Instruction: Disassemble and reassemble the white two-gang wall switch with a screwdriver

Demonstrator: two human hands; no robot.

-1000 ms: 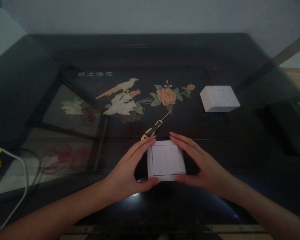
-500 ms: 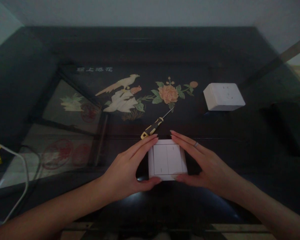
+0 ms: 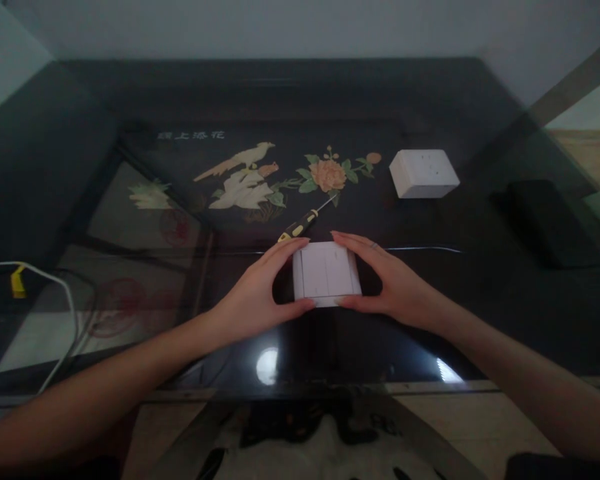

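Between both hands is a white two-rocker wall switch on a box-shaped base, its face turned up. My left hand grips its left side, fingers at the far corner and thumb at the near edge. On the opposite side my right hand, with a ring on one finger, holds it in the same way. Just beyond the left fingertips lies a screwdriver with a black and yellow handle, its tip pointing away to the right. The underside of the switch is hidden.
A white socket box stands farther back on the right of the glossy dark table. A dark flat object lies at the right. On the left runs a white cable with a yellow tag. Bird and flower pictures decorate the tabletop.
The camera view has shifted, so the table's near edge and my clothing now show below. Both hands keep their grip on the switch, and the screwdriver and socket box stay in place.
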